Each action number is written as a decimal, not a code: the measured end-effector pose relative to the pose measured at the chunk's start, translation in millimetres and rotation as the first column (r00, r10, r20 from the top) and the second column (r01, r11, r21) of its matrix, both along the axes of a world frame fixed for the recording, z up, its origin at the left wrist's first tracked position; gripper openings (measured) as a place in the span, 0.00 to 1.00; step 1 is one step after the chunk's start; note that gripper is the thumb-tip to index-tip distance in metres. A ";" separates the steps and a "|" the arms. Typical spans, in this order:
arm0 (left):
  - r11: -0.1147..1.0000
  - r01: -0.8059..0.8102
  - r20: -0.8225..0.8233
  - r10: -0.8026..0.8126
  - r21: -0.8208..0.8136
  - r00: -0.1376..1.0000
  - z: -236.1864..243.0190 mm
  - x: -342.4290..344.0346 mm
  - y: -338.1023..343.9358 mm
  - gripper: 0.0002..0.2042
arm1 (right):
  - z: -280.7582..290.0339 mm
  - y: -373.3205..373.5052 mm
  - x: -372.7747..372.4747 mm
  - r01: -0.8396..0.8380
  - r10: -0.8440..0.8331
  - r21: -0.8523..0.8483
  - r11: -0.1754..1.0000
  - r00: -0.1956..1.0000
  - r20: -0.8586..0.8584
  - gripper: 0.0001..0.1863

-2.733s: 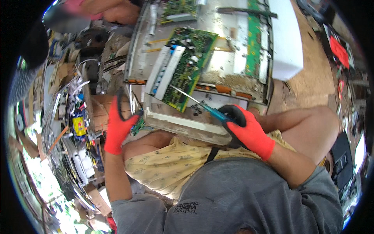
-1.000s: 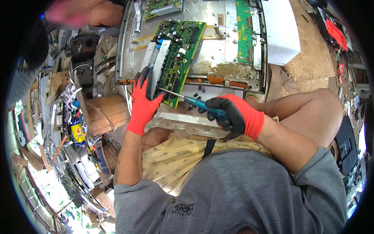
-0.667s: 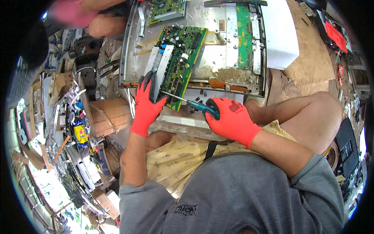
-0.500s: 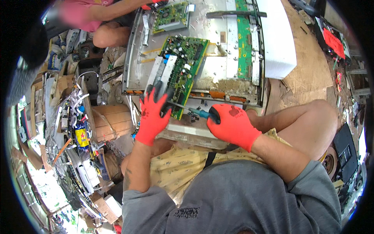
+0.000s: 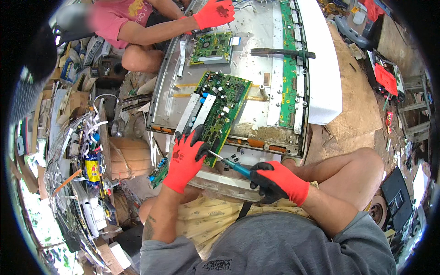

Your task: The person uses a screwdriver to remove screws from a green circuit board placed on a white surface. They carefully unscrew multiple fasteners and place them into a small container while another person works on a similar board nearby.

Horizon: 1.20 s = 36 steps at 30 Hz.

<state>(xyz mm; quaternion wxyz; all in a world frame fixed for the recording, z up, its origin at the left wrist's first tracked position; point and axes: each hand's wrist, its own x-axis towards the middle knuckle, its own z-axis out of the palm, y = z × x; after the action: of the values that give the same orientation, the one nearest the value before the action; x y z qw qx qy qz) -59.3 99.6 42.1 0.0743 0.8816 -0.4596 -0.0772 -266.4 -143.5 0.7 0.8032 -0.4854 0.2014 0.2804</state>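
Note:
A green circuit board (image 5: pixel 225 110) with long silver heat sinks (image 5: pixel 202 111) lies tilted across the near edge of a large metal panel (image 5: pixel 251 85). Over the board's near-left end lies my left hand (image 5: pixel 184 160) in a red glove with black fingertips, its fingers spread over the heat sinks and its thumb by the near edge, gripping the board. My right hand (image 5: pixel 283 182), gloved alike, is closed round the teal handle of a screwdriver (image 5: pixel 239 169). The shaft reaches left to the board's near end beside my left thumb; its tip is hard to make out there.
A smaller circuit board (image 5: pixel 211 48) and a dark flat bar (image 5: pixel 282 52) rest on the panel. Across from me a co-worker's red-gloved hand (image 5: pixel 215 14) reaches over it. Small black parts (image 5: pixel 235 158) lie below the board. Piled scrap (image 5: pixel 85 160) stands left, a white block (image 5: pixel 323 68) right.
The view has tipped so the panel sits lower. My right hand has turned on the screwdriver, showing its black palm side. The co-worker's hand has come further over the panel.

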 end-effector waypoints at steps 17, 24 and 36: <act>0.997 0.064 0.001 -0.064 -0.040 0.998 4.0 0.6 2.2 0.17 | -13.9 32.3 -3.1 0.442 0.061 -0.571 0.691 0.752 0.656 0.21; 0.998 0.060 0.019 -0.060 -0.012 0.998 -0.7 3.1 0.0 0.18 | -22.4 5.3 -2.8 -0.067 0.091 -0.081 0.994 0.934 0.345 0.22; 0.999 0.040 -0.006 -0.040 -0.036 0.999 0.4 5.6 3.4 0.16 | -20.3 8.1 1.5 -0.050 0.044 0.013 0.999 0.955 0.292 0.23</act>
<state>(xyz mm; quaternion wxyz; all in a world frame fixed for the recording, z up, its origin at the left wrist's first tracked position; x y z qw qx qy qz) -53.7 103.0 42.5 0.0899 0.8705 -0.4783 -0.0735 -264.9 -135.4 -19.6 0.8221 -0.5179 0.0662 0.2270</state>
